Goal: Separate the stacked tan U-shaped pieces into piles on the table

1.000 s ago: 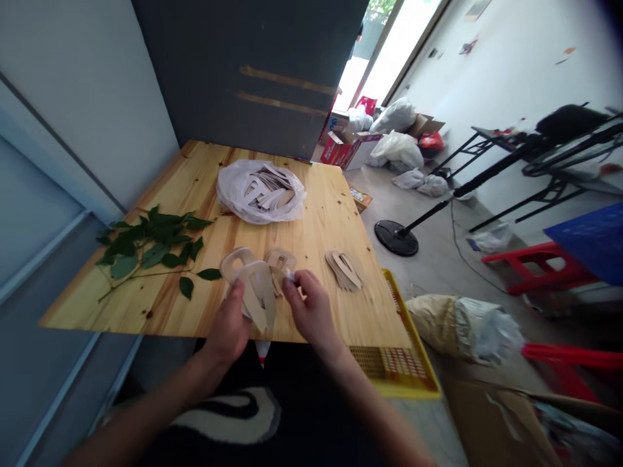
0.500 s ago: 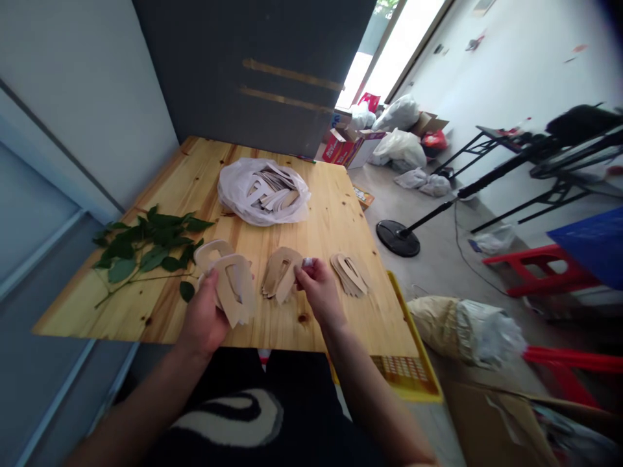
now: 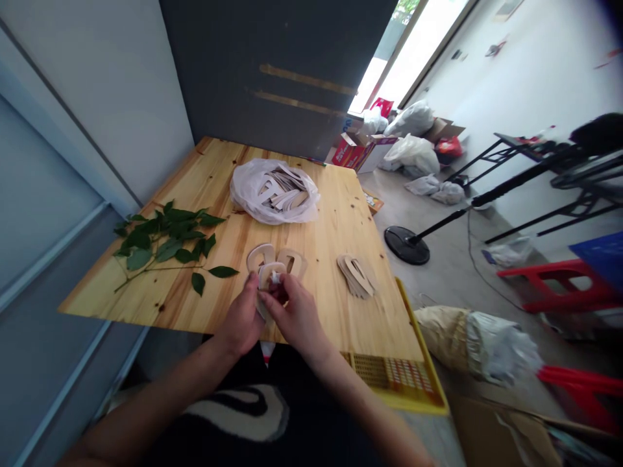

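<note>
Cardboard cutouts [image 3: 265,279] sit gripped in the left hand [image 3: 237,319], while the right hand [image 3: 294,318] pinches a small white bit [image 3: 275,279] above the counter's front edge [image 3: 160,308].

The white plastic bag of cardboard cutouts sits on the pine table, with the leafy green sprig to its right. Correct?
No: the head view shows the leafy green sprig lying to the left of the white plastic bag of cardboard cutouts, not its right.

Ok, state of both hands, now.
Left hand: closed, holding a tan cut-out.
Right hand: closed, pinching at that cut-out; exactly what it grips is hidden.
</note>
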### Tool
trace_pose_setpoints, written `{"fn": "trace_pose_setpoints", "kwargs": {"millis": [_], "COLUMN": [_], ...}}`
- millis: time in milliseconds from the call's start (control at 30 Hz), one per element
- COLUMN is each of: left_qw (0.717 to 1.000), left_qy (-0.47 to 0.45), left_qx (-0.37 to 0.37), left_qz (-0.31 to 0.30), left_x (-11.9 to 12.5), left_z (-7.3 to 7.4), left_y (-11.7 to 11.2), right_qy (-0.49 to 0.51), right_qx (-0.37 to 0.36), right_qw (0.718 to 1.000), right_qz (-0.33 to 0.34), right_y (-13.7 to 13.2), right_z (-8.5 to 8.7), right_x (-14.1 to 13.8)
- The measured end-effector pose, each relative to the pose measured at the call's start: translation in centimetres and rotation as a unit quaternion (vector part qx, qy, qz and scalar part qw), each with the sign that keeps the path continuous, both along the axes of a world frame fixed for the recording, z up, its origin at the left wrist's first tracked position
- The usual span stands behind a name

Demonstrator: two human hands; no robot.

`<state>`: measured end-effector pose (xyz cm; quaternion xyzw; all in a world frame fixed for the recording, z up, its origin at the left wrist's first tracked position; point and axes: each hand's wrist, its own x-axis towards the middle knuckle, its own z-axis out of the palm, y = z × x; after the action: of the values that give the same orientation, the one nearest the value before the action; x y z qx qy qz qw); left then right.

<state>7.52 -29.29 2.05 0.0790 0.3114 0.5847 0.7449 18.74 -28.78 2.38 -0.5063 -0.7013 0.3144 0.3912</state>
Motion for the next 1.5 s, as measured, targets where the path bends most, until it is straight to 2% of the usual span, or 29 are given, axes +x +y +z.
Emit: {"fn": "trace_pose_setpoints", "kwargs": {"millis": [100,200,333,400,500,600,733,800,900,1000,1067,1233,1400,1500], "left_qw": [1.000,0.999,0.997,0.997,0.997,0.998,0.998,0.998,0.999,0.999,0.999,0.997,0.994,0.993], "left_qy": [-0.002,0.010,0.043,0.053,0.055,0.054,0.050,0.048,0.037,0.030,0.039,0.072,0.092,0.088], "left_qx": [-0.008,-0.034,-0.060,-0.060,-0.049,-0.039,-0.028,-0.023,-0.031,-0.038,-0.033,-0.023,-0.024,-0.026], "left_qz": [0.010,0.031,0.038,0.020,-0.010,-0.018,-0.021,-0.016,-0.016,-0.025,-0.015,0.017,0.045,0.073], "left_x": [0.1,0.1,0.2,0.2,0.2,0.2,0.5,0.7,0.9,1.3,1.6,2.3,2.1,2.2], "left_z": [-0.3,-0.5,-0.5,-0.4,-0.2,-0.2,-0.4,-0.7,-1.0,-1.2,-1.1,-0.9,-1.4,-1.5], "left_y": [-0.3,-0.4,-0.7,-0.9,-1.1,-1.2,-1.3,-1.3,-1.4,-1.4,-1.4,-1.2,-1.0,-0.9], "right_qy": [0.005,-0.018,-0.031,0.002,0.082,0.143,0.159,0.141,0.079,-0.023,-0.081,-0.135,-0.051,-0.115], "right_qx": [0.001,0.059,0.143,0.124,0.047,-0.005,-0.036,-0.011,0.085,0.179,0.215,0.268,0.245,0.266], "right_qw": [1.000,0.998,0.986,0.989,0.995,0.989,0.986,0.989,0.991,0.980,0.967,0.944,0.955,0.943], "right_qz": [-0.002,-0.006,-0.082,-0.086,-0.044,-0.032,-0.033,-0.043,-0.060,-0.090,-0.110,-0.136,-0.160,-0.163], "right_y": [-0.3,-1.0,-1.1,-0.6,0.2,0.5,0.2,-0.1,-0.5,-0.7,-0.6,-0.5,-0.4,-0.3], "right_z": [-0.4,-0.2,0.2,0.1,-0.5,-1.1,-1.6,-1.6,-1.6,-1.8,-2.2,-3.0,-3.2,-3.3], "right_x": [0.2,0.8,2.2,3.1,4.0,4.4,4.4,4.4,4.4,4.5,4.6,4.7,4.8,4.5]}}
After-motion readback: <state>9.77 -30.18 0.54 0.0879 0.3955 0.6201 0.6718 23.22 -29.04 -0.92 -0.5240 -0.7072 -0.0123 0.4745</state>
